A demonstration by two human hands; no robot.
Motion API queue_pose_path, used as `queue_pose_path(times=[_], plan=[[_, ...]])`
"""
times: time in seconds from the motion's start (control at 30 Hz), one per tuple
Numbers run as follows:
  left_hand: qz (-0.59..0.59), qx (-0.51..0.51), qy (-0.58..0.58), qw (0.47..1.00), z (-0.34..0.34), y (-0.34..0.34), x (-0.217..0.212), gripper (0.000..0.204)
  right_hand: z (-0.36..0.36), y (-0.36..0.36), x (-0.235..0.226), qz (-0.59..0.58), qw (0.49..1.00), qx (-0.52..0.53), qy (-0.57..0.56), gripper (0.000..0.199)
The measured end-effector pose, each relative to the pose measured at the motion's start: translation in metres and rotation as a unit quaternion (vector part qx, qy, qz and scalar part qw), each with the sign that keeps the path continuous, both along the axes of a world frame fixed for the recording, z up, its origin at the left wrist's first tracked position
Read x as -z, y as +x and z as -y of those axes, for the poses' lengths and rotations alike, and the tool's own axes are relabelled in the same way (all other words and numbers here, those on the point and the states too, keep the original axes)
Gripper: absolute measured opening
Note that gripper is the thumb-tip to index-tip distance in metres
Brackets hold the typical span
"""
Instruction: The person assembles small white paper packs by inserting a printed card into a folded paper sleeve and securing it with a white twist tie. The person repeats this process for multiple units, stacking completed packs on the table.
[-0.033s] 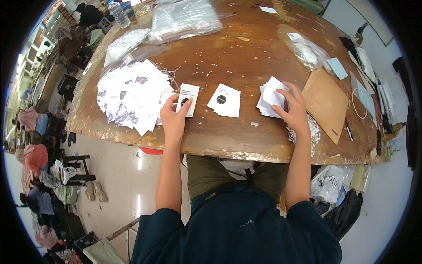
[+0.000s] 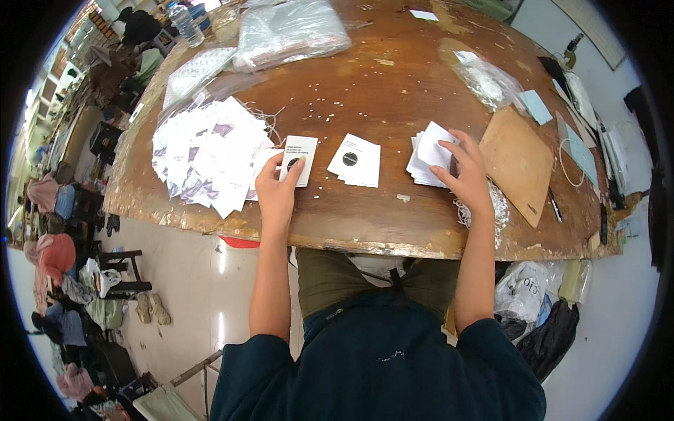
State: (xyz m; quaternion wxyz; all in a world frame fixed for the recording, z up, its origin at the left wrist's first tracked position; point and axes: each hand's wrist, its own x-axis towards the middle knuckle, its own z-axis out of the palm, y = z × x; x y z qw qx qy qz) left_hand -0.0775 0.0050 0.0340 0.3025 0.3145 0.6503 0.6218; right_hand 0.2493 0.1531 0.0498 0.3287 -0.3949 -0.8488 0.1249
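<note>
My left hand (image 2: 279, 189) is closed on a small stack of white cards (image 2: 298, 146), held upright at the table, thumb pressed over the black round mark on the front. Left of it spreads a large heap of white printed tags (image 2: 203, 154) with white strings. Between my hands lies a small fanned pile of white cards (image 2: 359, 161) with a black disc on top. My right hand (image 2: 460, 168) has its fingers apart and curved at the right edge of another pile of blank-faced white cards (image 2: 428, 151). Its fingertips are at the top card, which sits askew.
The worn brown table (image 2: 393, 224) carries white strings (image 2: 502, 214) and a brown board (image 2: 518, 165) beside my right arm. Plastic-wrapped packs (image 2: 291, 35), a clear bag (image 2: 484, 81), a pen (image 2: 555, 205) and a water bottle (image 2: 186, 24) lie or stand farther out.
</note>
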Motion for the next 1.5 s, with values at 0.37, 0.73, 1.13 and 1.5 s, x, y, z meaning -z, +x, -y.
queue_pose_path(times=[0.37,0.73,1.13,1.5], plan=[[0.33,0.243,0.042,0.911,-0.014,0.072,-0.006,0.048,0.052,-0.06,-0.032,0.037,0.975,-0.213,0.058,0.065],[0.291,0.215,0.058,0.931,-0.005,0.095,0.006,0.034,0.074,-0.079,-0.004,-0.373,0.859,-0.073,-0.344,0.039],[0.239,0.204,0.093,0.945,-0.001,0.101,0.001,0.032,0.08,-0.092,-0.003,-0.459,0.785,-0.036,-0.414,0.016],[0.229,0.197,0.09,0.949,0.002,0.104,-0.002,0.032,0.084,-0.099,-0.008,-0.44,0.791,-0.003,-0.426,0.014]])
